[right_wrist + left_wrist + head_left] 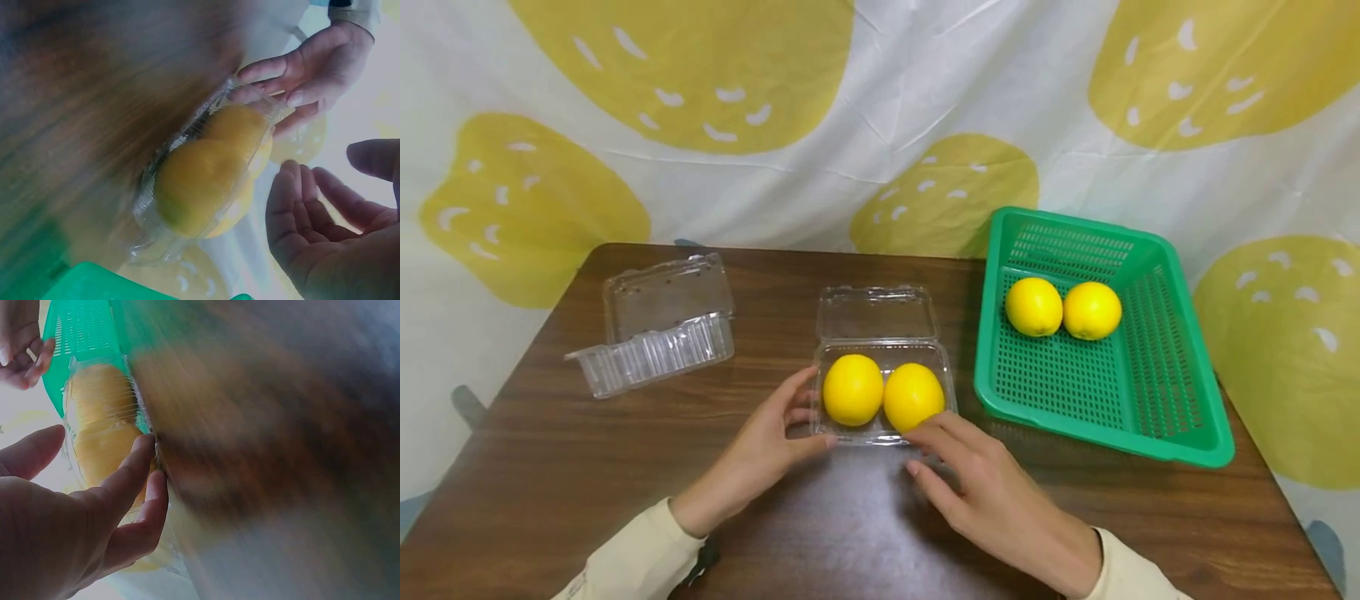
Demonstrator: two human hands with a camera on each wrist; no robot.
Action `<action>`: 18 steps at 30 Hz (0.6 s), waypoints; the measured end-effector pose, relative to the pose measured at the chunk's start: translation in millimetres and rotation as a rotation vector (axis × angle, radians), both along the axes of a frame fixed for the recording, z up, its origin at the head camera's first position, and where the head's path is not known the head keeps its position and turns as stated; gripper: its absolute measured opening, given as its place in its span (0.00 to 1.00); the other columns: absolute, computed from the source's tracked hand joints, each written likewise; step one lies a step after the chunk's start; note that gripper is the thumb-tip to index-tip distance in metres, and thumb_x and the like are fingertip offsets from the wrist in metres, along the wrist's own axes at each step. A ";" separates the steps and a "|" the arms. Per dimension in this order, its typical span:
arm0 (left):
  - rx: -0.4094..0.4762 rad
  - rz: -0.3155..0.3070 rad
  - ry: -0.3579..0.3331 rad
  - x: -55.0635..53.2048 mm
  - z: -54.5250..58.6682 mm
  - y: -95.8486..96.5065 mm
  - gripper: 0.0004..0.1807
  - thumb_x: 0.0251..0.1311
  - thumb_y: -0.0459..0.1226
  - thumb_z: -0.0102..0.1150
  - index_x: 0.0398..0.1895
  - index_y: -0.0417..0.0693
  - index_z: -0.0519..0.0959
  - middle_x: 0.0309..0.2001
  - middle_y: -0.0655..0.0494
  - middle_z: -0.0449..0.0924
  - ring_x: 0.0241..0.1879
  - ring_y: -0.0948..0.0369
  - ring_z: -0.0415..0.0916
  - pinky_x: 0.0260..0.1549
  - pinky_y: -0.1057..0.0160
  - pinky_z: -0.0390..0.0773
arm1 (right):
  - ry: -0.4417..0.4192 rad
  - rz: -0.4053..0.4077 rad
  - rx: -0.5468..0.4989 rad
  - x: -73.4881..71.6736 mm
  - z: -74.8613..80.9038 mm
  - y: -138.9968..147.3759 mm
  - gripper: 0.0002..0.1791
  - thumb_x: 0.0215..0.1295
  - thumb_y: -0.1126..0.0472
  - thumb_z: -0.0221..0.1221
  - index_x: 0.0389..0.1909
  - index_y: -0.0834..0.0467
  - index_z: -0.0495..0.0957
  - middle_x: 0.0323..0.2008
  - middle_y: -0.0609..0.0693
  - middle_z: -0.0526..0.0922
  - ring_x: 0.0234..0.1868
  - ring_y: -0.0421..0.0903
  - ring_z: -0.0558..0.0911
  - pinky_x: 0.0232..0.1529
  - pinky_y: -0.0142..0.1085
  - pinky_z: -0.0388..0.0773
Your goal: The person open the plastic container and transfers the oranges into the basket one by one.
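Note:
A clear plastic clamshell container [886, 352] lies with its lid folded back in the middle of the table. Two round, yellow-looking oranges [853, 390] sit side by side in its base. My left hand [767, 442] holds the container's left end, fingers along the side wall and thumb at the front rim. Near the front right corner hovers my right hand [981, 475], its fingertips overlapping the right orange [914, 395] in the head view. In the right wrist view, the right hand [331, 231] has loosely bent fingers with nothing between them and a gap to the container [140, 215].
To the right stands a green perforated basket [985, 367] with two more oranges [1033, 307] inside. Another clear clamshell container [658, 354] sits open at the back left of the brown wooden table [587, 467]. A fruit-patterned cloth [910, 83] hangs behind the table.

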State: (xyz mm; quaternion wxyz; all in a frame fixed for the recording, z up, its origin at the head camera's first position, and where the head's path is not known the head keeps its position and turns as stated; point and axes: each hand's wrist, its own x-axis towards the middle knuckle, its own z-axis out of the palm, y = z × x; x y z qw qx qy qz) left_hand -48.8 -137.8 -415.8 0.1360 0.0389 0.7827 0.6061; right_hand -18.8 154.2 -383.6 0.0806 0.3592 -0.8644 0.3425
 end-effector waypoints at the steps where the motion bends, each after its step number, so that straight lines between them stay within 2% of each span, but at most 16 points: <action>1: 0.001 -0.002 0.000 -0.1 -0.3 0.2 0.52 0.64 0.30 0.78 0.87 0.42 0.58 0.73 0.33 0.73 0.68 0.41 0.78 0.64 0.45 0.84 | 0.026 0.001 0.018 -1.8 -0.1 -1.9 0.16 0.74 0.65 0.70 0.59 0.56 0.85 0.55 0.43 0.83 0.50 0.39 0.83 0.49 0.38 0.88; 4: -0.004 -0.001 -0.001 0.1 -0.3 0.2 0.52 0.64 0.30 0.78 0.87 0.43 0.58 0.73 0.33 0.74 0.67 0.41 0.78 0.62 0.47 0.84 | 0.104 -0.012 0.083 -7.4 -1.3 -7.3 0.17 0.73 0.62 0.71 0.59 0.57 0.85 0.56 0.45 0.83 0.55 0.43 0.81 0.54 0.40 0.86; 7: -0.016 0.000 0.000 0.4 -0.4 -0.8 0.52 0.64 0.31 0.78 0.87 0.44 0.59 0.72 0.33 0.75 0.65 0.42 0.79 0.59 0.49 0.86 | 0.128 -0.042 0.124 -14.1 -4.0 -13.7 0.17 0.72 0.60 0.72 0.58 0.59 0.85 0.55 0.47 0.83 0.57 0.46 0.80 0.57 0.42 0.84; 12: -0.033 -0.004 0.002 0.5 -1.4 -1.5 0.52 0.64 0.32 0.79 0.88 0.45 0.59 0.71 0.33 0.76 0.62 0.44 0.80 0.56 0.51 0.86 | 0.155 -0.088 0.103 -24.3 -10.3 -19.7 0.18 0.69 0.62 0.71 0.57 0.63 0.84 0.53 0.50 0.83 0.57 0.49 0.77 0.57 0.43 0.83; 18: -0.044 -0.013 0.009 0.4 -1.4 -1.3 0.52 0.64 0.33 0.79 0.88 0.46 0.59 0.71 0.34 0.76 0.62 0.45 0.81 0.57 0.49 0.86 | 0.179 -0.101 0.104 -34.2 -12.6 -22.0 0.22 0.67 0.60 0.74 0.58 0.64 0.84 0.58 0.54 0.83 0.66 0.56 0.75 0.68 0.49 0.78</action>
